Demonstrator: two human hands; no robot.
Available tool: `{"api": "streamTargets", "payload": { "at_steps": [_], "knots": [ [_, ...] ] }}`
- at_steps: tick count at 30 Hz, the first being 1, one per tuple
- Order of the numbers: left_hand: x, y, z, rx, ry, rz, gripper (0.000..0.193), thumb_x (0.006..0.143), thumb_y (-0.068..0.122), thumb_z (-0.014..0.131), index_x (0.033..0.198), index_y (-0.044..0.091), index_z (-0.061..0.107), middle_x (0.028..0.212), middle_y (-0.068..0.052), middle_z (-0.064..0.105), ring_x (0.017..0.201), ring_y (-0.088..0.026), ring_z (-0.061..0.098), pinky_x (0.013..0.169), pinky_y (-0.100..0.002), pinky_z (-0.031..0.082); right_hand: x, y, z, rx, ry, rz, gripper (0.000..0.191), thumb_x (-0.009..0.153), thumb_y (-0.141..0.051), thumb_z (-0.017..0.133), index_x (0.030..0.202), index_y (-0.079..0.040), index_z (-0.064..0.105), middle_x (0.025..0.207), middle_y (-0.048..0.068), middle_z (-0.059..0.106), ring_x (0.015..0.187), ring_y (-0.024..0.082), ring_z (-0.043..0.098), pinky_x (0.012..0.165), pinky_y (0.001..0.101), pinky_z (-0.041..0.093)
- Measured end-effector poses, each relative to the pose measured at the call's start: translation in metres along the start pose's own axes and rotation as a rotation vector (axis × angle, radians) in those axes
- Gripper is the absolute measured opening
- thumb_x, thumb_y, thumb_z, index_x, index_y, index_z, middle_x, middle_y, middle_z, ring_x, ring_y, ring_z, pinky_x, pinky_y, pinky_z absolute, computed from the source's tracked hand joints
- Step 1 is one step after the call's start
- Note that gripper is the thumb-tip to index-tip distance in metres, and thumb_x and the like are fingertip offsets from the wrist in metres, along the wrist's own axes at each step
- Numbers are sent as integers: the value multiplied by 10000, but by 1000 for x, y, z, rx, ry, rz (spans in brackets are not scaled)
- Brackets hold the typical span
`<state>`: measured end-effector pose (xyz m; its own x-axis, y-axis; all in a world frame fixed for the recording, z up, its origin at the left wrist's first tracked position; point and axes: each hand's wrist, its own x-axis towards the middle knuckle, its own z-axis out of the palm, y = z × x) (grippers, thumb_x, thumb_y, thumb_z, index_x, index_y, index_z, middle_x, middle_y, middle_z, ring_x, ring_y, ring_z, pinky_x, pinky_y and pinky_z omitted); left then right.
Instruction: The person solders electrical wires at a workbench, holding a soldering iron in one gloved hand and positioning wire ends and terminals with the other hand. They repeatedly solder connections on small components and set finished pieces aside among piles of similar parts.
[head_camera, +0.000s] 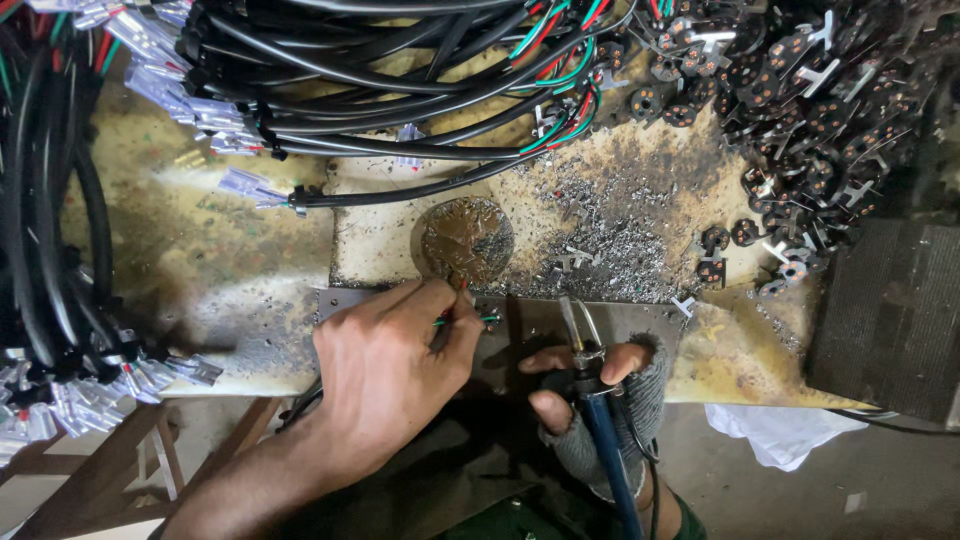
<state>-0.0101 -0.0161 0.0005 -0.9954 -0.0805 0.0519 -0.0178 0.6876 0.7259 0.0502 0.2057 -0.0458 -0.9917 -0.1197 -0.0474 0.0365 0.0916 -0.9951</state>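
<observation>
The workbench (215, 270) was a stained, yellowed board, scorched dark and strewn with metal filings (610, 245) around a round, crusted disc (463, 240). A grey metal plate (530, 325) lay along its near edge. The left hand (390, 370) was closed, pinching thin red and green wires (478, 318) over that plate. The right hand (600, 385), in a grey fingerless glove, gripped a blue-handled soldering iron (590, 395), its tip just beside the wire ends. Bundles of black cable (400, 70) with clear-sleeved connectors (245, 185) crossed the top and left of the board; a heap of small black parts (800, 110) covered the upper right. A wooden trestle (110, 470) and a bare floor showed below.
</observation>
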Motion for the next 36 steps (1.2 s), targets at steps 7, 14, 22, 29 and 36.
{"api": "streamTargets", "payload": {
  "at_steps": [7,14,22,29,36],
  "knots": [
    [-2,3,-5,-22,-66,-34,194,825,166,757,689,80,649,675,-93,694,555,-309,669,489,-426,502,-13,21,-16,472,-87,215,352,954,-226,743,1091,-89,450,951,112,670,889,225,687,827,366,568],
    [-42,0,13,-182,26,54,52,878,68,755,868,52,707,747,-87,707,592,-260,689,535,-361,542,-20,41,4,1051,118,536,324,990,-380,628,1004,-65,551,885,71,580,891,226,630,891,435,575],
    [-36,5,-4,-584,-270,-31,75,881,87,753,929,31,740,822,-98,750,666,-235,758,585,-336,583,-36,76,-24,932,22,495,286,1112,-290,628,1077,-12,568,910,131,625,823,236,630,726,387,569],
    [-25,-6,-21,-307,-439,120,88,872,90,723,936,36,697,866,-114,651,764,-340,682,649,-444,543,-27,92,-17,-16,-254,430,281,892,-228,654,992,24,579,904,125,649,792,227,582,746,316,481],
    [-27,-2,-15,-161,-359,185,202,784,46,687,983,19,667,939,-151,610,857,-357,647,664,-472,531,-12,60,-14,1018,-35,854,301,961,-241,572,1081,29,517,1017,145,612,886,226,590,846,326,495]
  ]
}}
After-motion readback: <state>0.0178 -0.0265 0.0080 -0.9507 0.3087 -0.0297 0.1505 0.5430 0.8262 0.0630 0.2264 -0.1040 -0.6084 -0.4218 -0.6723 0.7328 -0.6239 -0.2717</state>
